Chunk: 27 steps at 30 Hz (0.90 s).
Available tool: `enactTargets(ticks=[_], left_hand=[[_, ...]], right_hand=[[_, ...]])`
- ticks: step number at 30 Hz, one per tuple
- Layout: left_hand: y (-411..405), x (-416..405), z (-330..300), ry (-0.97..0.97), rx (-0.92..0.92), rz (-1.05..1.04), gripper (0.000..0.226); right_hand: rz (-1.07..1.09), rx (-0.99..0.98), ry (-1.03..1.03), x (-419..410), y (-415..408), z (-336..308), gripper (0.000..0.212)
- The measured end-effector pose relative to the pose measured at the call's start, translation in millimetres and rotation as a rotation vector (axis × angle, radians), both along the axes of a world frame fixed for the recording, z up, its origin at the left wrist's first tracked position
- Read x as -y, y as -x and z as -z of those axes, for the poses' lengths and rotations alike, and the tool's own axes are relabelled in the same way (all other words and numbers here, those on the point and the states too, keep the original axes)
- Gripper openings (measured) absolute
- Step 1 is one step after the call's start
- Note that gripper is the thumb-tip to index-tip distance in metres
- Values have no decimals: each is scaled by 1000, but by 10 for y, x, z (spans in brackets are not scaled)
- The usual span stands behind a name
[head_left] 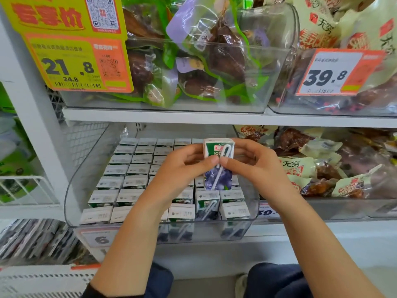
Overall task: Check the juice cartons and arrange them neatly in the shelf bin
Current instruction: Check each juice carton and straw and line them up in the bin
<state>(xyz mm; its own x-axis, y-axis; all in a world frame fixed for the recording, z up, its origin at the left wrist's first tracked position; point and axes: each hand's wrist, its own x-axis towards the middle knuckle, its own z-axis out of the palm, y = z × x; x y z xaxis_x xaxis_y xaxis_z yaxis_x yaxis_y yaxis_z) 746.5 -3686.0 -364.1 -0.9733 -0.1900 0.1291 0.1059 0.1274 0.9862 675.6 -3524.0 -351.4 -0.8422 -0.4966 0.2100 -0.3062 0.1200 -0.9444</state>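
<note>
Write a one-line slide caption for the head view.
Both hands, left and right, hold one grape juice carton upright above the clear shelf bin of packed cartons.

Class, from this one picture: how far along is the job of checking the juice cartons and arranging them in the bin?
Done: most cartons already stand in tidy rows in the clear shelf bin. In hand: the left hand and right hand hold one grape juice carton above the rows, straw side facing the camera. Left: setting it back; how many cartons have been checked cannot be told.
</note>
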Motion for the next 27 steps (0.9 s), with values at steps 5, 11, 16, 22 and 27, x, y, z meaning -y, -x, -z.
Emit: enactTargets(ticks=[5, 11, 16, 22, 27], left_hand=[[-67, -22, 97, -70, -49, -32, 42], [-94, -138, 148, -137, -105, -7, 46], [-104, -194, 169, -27, -165, -62, 42], [-121, -201, 191, 144, -200, -110, 42], [-132, -237, 241, 436, -240, -236, 45]], right_hand=[[-33, -108, 44, -35, -69, 66, 45], [-70, -157, 50, -214, -109, 111, 48], [-62, -238, -69, -256, -83, 174, 46], [60, -416, -176, -281, -99, 256, 48], [116, -588, -232, -262, -131, 301, 49]])
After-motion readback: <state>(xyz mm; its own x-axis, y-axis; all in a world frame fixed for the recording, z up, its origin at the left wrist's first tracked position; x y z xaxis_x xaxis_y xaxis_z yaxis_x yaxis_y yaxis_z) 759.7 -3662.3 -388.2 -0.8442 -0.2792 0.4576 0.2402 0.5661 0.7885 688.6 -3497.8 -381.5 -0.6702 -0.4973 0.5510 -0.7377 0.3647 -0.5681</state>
